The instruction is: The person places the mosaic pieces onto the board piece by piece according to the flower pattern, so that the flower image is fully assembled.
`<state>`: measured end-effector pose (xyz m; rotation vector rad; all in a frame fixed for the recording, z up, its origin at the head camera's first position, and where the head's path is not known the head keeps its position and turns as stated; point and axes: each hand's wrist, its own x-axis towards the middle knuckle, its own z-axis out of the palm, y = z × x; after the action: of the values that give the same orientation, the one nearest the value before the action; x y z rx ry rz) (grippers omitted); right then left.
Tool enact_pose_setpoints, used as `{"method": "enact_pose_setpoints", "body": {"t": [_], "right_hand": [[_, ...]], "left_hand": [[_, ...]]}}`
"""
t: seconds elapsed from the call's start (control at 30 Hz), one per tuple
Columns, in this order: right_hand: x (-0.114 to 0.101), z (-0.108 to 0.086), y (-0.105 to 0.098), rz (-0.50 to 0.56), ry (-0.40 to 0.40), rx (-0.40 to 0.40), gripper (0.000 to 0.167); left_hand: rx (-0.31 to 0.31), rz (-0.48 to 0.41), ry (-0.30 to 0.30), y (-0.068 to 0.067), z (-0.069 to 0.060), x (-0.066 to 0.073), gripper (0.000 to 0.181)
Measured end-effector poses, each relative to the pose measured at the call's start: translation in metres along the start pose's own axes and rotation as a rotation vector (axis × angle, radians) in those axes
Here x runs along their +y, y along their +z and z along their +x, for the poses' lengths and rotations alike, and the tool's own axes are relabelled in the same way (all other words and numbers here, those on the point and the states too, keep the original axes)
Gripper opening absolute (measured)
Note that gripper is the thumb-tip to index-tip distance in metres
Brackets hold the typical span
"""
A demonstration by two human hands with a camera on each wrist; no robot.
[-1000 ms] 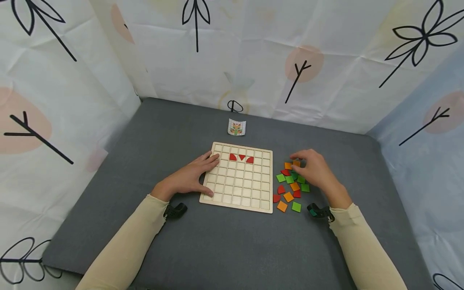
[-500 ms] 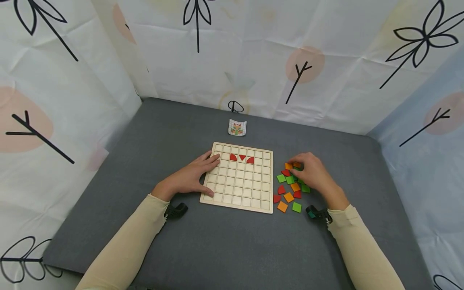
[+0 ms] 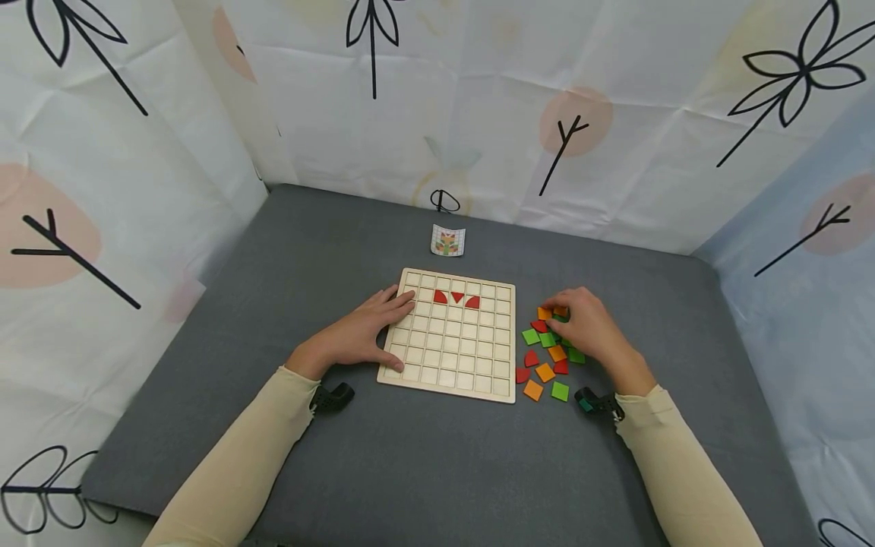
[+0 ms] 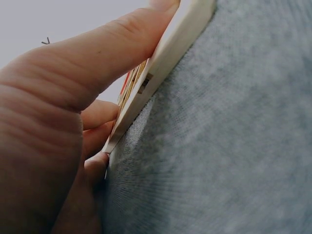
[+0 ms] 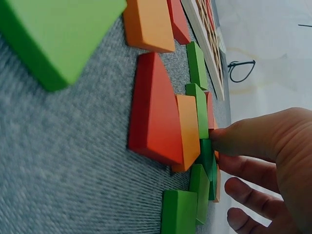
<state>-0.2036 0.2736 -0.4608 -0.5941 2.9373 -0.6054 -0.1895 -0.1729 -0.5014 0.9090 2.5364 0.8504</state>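
Observation:
In the head view my left hand (image 3: 358, 334) rests on the left side of a pale wooden grid board (image 3: 506, 342), thumb and fingers spread over its edge. The left wrist view shows the thumb across the board's rim (image 4: 170, 61). Two red quarter-round pieces (image 3: 472, 302) and a red triangle (image 3: 457, 297) lie in the upper part of the grid. My right hand (image 3: 584, 319) is over the far end of a loose pile right of the board. Its thumb and index fingertips are close to a dark green piece (image 5: 207, 156), slightly apart, with no piece visibly pinched.
Loose orange (image 3: 533, 390), green (image 3: 560, 391) and red (image 3: 531, 358) pieces lie on the grey table (image 3: 410, 463), several overlapping. A small patterned card (image 3: 447, 240) lies beyond the board. Patterned white cloth (image 3: 478, 99) hangs around the table's back and sides.
My right hand has moved slightly down and left over the pile, with its fingers nearer the green pieces. My left hand and the board look unchanged.

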Motion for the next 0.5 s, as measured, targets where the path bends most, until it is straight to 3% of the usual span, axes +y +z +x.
{"method": "enact_pose_setpoints", "body": {"t": [0.5], "right_hand": [[-0.0016,0.0007,0.0014,0.003,0.013,0.004,0.023]], "left_hand": [[0.002,0.013,0.006,0.0004,-0.0005,0.0006,0.122]]}}
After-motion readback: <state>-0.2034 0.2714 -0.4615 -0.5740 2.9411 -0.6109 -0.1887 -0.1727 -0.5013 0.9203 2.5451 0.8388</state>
